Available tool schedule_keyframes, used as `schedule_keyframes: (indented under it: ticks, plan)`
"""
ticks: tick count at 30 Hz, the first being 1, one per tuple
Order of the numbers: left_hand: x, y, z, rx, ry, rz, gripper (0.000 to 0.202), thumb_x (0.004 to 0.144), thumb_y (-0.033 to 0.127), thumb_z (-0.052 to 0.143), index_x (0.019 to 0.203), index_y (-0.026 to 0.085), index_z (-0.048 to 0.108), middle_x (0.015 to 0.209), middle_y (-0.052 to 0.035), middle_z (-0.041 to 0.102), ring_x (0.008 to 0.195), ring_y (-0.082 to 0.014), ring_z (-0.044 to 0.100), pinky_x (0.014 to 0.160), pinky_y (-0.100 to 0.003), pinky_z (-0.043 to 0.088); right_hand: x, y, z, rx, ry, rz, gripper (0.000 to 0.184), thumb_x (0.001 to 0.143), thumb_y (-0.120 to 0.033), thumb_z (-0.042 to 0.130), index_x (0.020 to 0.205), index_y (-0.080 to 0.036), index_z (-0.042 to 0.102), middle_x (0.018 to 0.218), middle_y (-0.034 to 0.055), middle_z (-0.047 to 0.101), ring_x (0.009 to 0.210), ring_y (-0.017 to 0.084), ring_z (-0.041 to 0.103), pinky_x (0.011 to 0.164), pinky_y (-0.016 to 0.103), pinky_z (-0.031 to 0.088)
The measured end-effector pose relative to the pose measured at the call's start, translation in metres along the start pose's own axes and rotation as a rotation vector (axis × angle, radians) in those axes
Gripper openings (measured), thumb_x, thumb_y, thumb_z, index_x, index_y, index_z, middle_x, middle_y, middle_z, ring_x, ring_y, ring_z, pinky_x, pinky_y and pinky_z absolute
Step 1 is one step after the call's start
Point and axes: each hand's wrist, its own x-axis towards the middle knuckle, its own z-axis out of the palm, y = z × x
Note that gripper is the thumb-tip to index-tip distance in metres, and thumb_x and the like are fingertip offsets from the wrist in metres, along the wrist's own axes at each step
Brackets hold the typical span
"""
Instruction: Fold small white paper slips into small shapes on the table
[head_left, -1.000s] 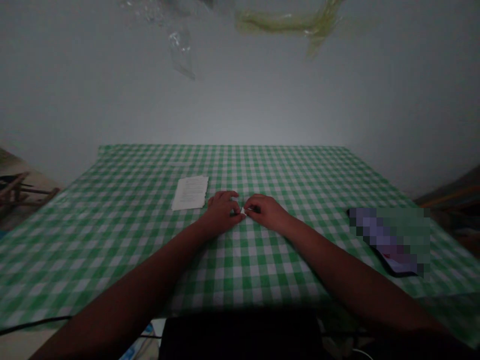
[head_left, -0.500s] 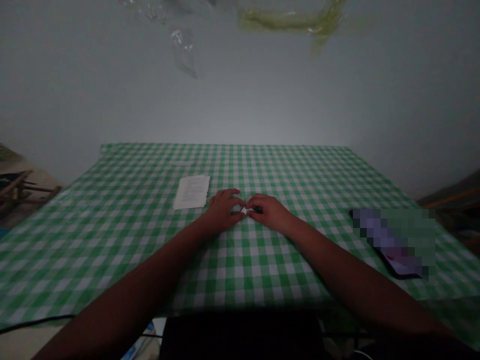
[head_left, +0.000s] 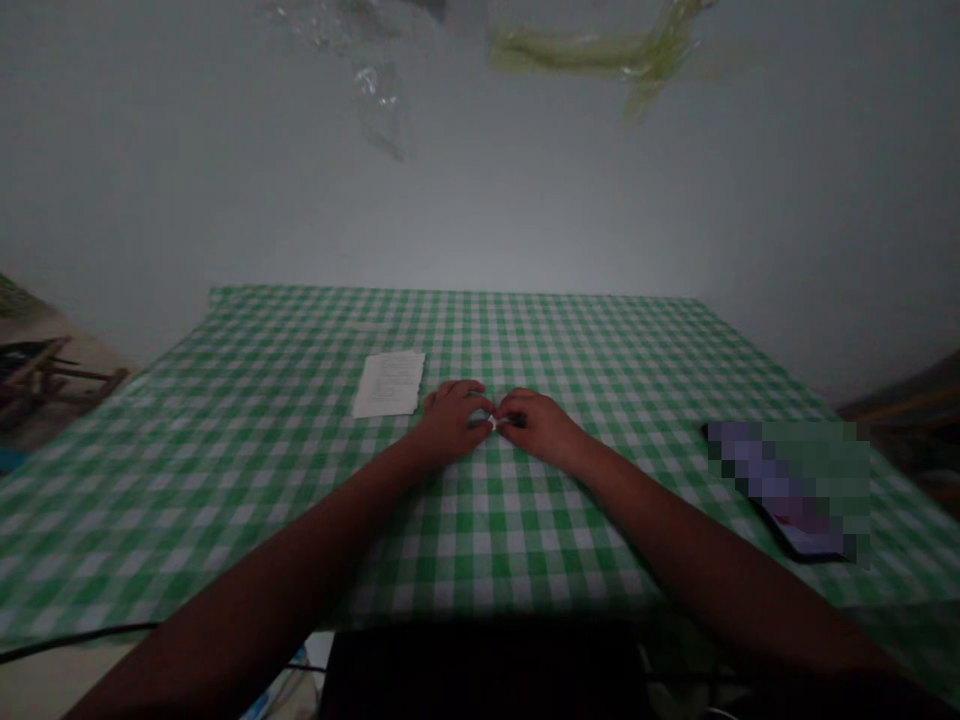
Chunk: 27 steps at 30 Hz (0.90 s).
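Near the middle of the table, my left hand [head_left: 455,418] and my right hand [head_left: 535,422] meet fingertip to fingertip. Both are closed in a pinch on a small white piece [head_left: 493,423] that looks like folded paper. Most of it is covered by the fingers, so its shape is hard to make out. Just left of and beyond my left hand lies a small stack of printed paper sheets [head_left: 390,384] with uneven edges.
A green and white checked cloth [head_left: 480,530] covers the table. On the right lies a phone [head_left: 780,500], partly blurred out. A pale wall [head_left: 480,200] rises behind the table. A black cable [head_left: 82,640] runs past the front left edge.
The view has shifted slightly. The fingertips have come a little closer together, and less of the small white piece shows between them.
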Motion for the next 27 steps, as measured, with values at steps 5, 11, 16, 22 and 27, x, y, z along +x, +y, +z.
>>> schedule_keyframes:
  ticks: [5,11,16,22,27]
  plan:
    - [-0.001,0.004,-0.001,0.023,0.010,-0.013,0.023,0.085,0.032,0.064,0.107,0.028,0.070,0.136,-0.0042,0.055,0.129,-0.0302,0.045,0.104,-0.052,0.039,-0.001,-0.002,0.000,0.006,0.011,-0.014,0.015,0.078,-0.003,0.065,0.082,-0.018,0.067,0.084,0.0025,0.063,0.081,0.016,0.059,0.076,0.029,0.047]
    - [-0.001,0.006,-0.002,0.019,0.018,-0.041,0.021,0.085,0.033,0.066,0.106,0.029,0.071,0.135,-0.0034,0.056,0.128,-0.0295,0.046,0.105,-0.052,0.039,-0.001,-0.004,0.006,-0.068,0.039,-0.019,0.009,0.082,-0.008,0.066,0.080,-0.017,0.066,0.079,0.0024,0.062,0.079,0.017,0.057,0.078,0.031,0.044]
    - [0.000,0.006,-0.002,0.016,0.011,-0.056,0.023,0.084,0.033,0.066,0.106,0.030,0.071,0.136,-0.0031,0.056,0.128,-0.0301,0.046,0.106,-0.053,0.039,-0.001,-0.002,0.012,-0.139,0.111,0.103,0.012,0.076,-0.010,0.072,0.083,-0.020,0.069,0.083,0.0024,0.066,0.084,0.018,0.060,0.085,0.036,0.042]
    - [-0.001,0.007,-0.003,0.008,0.010,-0.062,0.025,0.083,0.031,0.066,0.108,0.030,0.070,0.137,-0.0032,0.055,0.128,-0.0292,0.047,0.106,-0.052,0.038,0.000,-0.002,0.006,-0.138,0.127,0.188,0.013,0.073,-0.011,0.074,0.074,-0.023,0.071,0.081,0.0010,0.070,0.087,0.020,0.062,0.090,0.040,0.040]
    - [-0.001,0.007,-0.003,0.023,0.012,-0.072,0.024,0.083,0.032,0.066,0.107,0.031,0.070,0.136,-0.0033,0.056,0.128,-0.0305,0.047,0.104,-0.054,0.039,-0.004,0.003,-0.009,-0.129,0.100,0.230,0.016,0.072,-0.007,0.072,0.071,-0.023,0.072,0.080,0.0014,0.069,0.084,0.020,0.062,0.087,0.039,0.043]
